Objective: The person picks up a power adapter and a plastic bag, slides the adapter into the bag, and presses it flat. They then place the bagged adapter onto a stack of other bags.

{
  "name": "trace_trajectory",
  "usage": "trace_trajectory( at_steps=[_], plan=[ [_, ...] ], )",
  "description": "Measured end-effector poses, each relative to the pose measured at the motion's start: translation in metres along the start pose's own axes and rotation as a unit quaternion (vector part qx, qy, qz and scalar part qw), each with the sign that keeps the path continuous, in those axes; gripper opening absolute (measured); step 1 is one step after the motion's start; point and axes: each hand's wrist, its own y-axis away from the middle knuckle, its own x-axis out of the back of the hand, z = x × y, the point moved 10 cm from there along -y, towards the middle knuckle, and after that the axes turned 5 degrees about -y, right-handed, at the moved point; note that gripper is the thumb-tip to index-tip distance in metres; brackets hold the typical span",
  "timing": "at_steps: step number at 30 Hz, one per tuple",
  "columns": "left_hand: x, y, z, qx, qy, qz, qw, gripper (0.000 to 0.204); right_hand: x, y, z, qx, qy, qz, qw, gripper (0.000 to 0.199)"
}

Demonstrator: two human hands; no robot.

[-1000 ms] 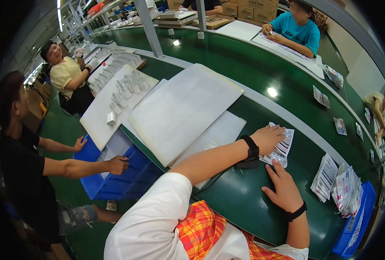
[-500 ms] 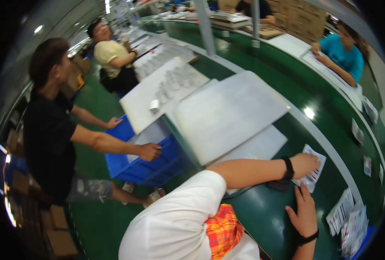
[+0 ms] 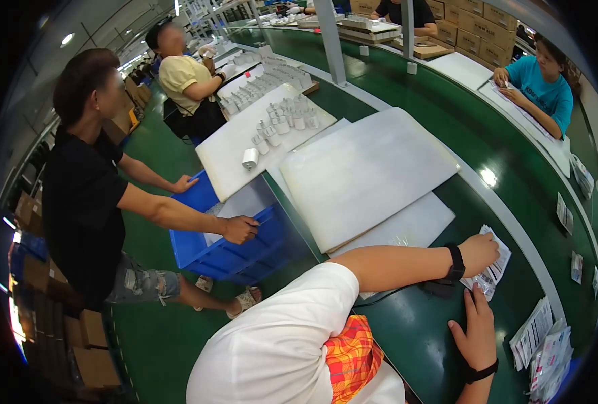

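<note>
My left hand (image 3: 479, 256) reaches across from a white sleeve and curls over a white printed packet (image 3: 493, 277) on the green work surface. Its fingertips are partly hidden, but the fingers look closed on the packet's upper part. Below it, my right hand (image 3: 477, 331) lies palm down with fingers stretched out, the fingertips at the packet's lower edge. Clear plastic shows at that end of the packet. Next to my left wrist sits a small black object (image 3: 440, 289) with a cable, partly covered by the arm.
More printed packets (image 3: 533, 330) lie in a pile at right, partly over a blue bin. White boards (image 3: 373, 175) are stacked ahead, with clear containers (image 3: 282, 121) on another board. A person in black (image 3: 76, 202) grips a blue crate (image 3: 225, 252) at left; others work farther off.
The whole view has shifted slightly, so everything appears a little to the right. Both hands stay at the packet with almost the same pose.
</note>
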Motion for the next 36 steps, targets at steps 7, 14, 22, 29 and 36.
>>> trace_trajectory(
  at_steps=[7, 14, 22, 29, 36],
  plan=[
    [-0.012, 0.001, 0.001, -0.038, -0.021, -0.045, 0.998, 0.040, 0.002, -0.003, -0.002, 0.011, -0.025, 0.004, 1.000, 0.070],
    [-0.001, 0.002, -0.005, 0.002, 0.013, 0.021, 1.000, 0.043, 0.002, -0.001, -0.002, 0.019, -0.007, 0.010, 1.000, 0.068],
    [-0.001, 0.004, -0.007, 0.068, 0.027, -0.095, 0.993, 0.049, 0.001, -0.002, -0.001, 0.006, -0.006, 0.002, 1.000, 0.071],
    [-0.004, -0.001, -0.003, 0.027, 0.011, -0.056, 0.998, 0.046, 0.004, 0.000, -0.001, 0.015, 0.001, 0.007, 1.000, 0.068],
    [0.010, 0.006, -0.011, 0.043, 0.002, -0.029, 0.999, 0.045, 0.003, -0.005, -0.002, 0.030, -0.011, 0.008, 0.999, 0.066]
  ],
)
